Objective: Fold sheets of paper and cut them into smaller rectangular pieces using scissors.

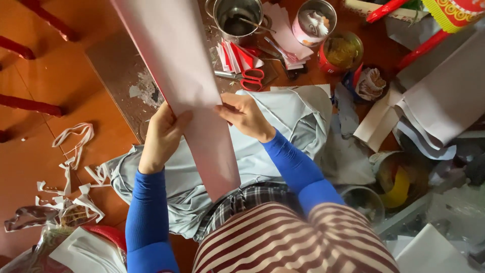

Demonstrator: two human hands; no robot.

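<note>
Here, paper scraps (70, 172) litter the floor at left. The left hand (162, 136) keeps a closed grip on the long pale sheet (187, 86), the right hand (243, 114) pinching its opposite edge; red-handled scissors (251, 79) lie just beyond on the floor.

A reddish-brown floor (55, 86) carries everything. Far, a metal pot (237, 17) stands beside a white tin (313, 23) and a red-rimmed tin (342, 50). Just near them lie red-handled scissors (250, 79) and a stack of red-and-white paper pieces (237, 56). A grey cloth (298, 114) spreads across the middle. White paper scraps (70, 167) litter the left, and large pale sheets (444, 96) pile up on the right.
</note>
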